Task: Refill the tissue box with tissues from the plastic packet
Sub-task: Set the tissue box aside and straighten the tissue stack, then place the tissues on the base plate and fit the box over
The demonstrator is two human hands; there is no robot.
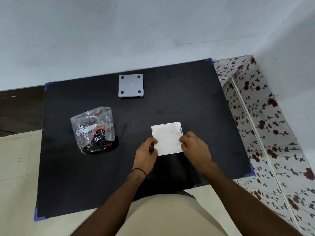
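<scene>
A square white tissue box point(167, 137) filled with white tissues sits on the black table point(85, 176), right of centre. My left hand point(146, 153) grips its near left corner and my right hand point(194, 147) grips its right edge. The clear plastic packet point(94, 131), printed in black and red, lies crumpled to the left of the box, apart from both hands. A flat grey square lid or base point(130, 85) with four black round feet rests near the table's far edge.
The table has blue corner guards and stands against a pale wall point(136, 31). Tiles with a red flower pattern point(265, 133) cover the floor to the right. A beige floor lies to the left and below.
</scene>
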